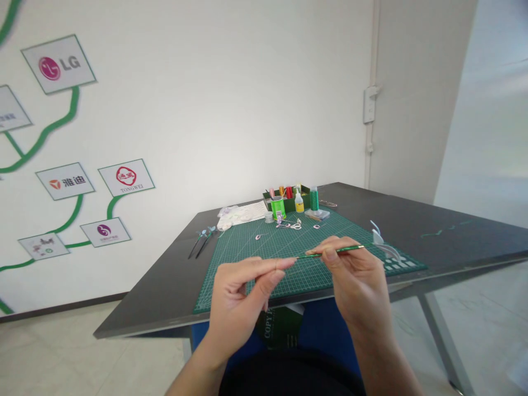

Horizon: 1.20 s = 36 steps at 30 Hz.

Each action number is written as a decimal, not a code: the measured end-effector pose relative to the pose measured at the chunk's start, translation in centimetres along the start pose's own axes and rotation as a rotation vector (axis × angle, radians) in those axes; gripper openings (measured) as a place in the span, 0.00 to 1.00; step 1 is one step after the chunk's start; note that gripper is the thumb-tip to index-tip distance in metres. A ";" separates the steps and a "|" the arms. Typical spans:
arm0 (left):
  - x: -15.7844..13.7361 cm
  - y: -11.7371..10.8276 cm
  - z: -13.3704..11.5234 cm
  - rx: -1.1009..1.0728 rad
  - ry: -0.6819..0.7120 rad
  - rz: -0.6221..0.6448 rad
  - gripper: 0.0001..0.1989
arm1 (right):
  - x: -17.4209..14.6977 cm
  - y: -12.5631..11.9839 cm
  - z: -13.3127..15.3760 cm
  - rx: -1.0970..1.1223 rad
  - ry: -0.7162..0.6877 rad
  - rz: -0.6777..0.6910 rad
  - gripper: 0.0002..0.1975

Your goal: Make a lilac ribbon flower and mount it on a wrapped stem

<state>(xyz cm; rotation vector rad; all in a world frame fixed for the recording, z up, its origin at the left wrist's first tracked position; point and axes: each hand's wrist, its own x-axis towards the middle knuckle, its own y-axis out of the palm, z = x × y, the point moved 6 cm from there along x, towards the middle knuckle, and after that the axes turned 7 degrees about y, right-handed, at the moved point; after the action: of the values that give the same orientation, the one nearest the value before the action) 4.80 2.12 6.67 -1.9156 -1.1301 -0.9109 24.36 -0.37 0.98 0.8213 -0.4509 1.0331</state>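
Green mat [284, 243] below; slim rod [350, 249] fast in right hand [358, 281], tip by left hand [237, 294], grip unclear

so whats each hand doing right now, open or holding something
Right hand: closed, pinching a slim shiny green rod between thumb and fingers.
Left hand: partly curled, near the rod's tip; whether it grips anything cannot be told.

Slender green rod [350, 249]: straight, glossy, with a gold-toned 3 o'clock end. Pose: near-horizontal, that end slightly raised; midsection partly covered. Position: mid-air, 4 o'clock from view centre.
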 end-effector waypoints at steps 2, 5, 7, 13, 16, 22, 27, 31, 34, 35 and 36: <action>0.9 -1.0 -0.2 0.170 0.085 -0.050 0.12 | 0.0 0.2 0.1 0.031 0.017 0.042 0.07; 2.0 -1.6 1.0 0.273 0.059 -0.054 0.11 | 0.1 0.7 0.3 0.095 0.047 0.089 0.07; 2.4 -1.4 2.6 0.279 -0.044 0.017 0.10 | 0.3 0.9 0.4 0.143 0.064 0.096 0.08; 0.7 1.5 5.9 0.029 -0.285 0.393 0.12 | 0.5 0.4 -0.1 0.204 0.091 -0.012 0.10; -0.8 2.9 6.5 -0.150 -0.346 0.413 0.18 | 0.4 0.0 -0.3 0.183 0.076 -0.072 0.10; -2.8 4.7 7.0 -0.484 -0.520 0.263 0.22 | -0.1 -0.5 -0.1 0.078 0.000 -0.129 0.07; -2.5 4.4 4.5 -0.615 -0.399 0.231 0.18 | -0.2 -0.6 0.4 -0.033 -0.077 -0.118 0.07; -1.6 2.6 2.2 -0.555 -0.225 0.144 0.13 | -0.3 -0.4 0.6 -0.069 -0.079 -0.089 0.08; -0.6 0.7 1.4 -0.330 -0.112 0.068 0.13 | -0.3 -0.1 0.7 -0.048 -0.066 -0.047 0.09; -0.2 0.2 1.4 -0.245 -0.087 0.050 0.14 | -0.3 0.0 0.7 -0.032 -0.058 -0.026 0.09; 0.2 -0.2 1.5 -0.169 -0.073 0.037 0.14 | -0.2 0.2 0.7 -0.011 -0.049 -0.005 0.09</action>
<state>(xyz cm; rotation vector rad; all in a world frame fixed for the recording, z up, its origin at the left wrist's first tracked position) 5.01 3.55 6.14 -2.1150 -1.0852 -0.9485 24.15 -1.00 1.33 0.8387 -0.4959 1.0071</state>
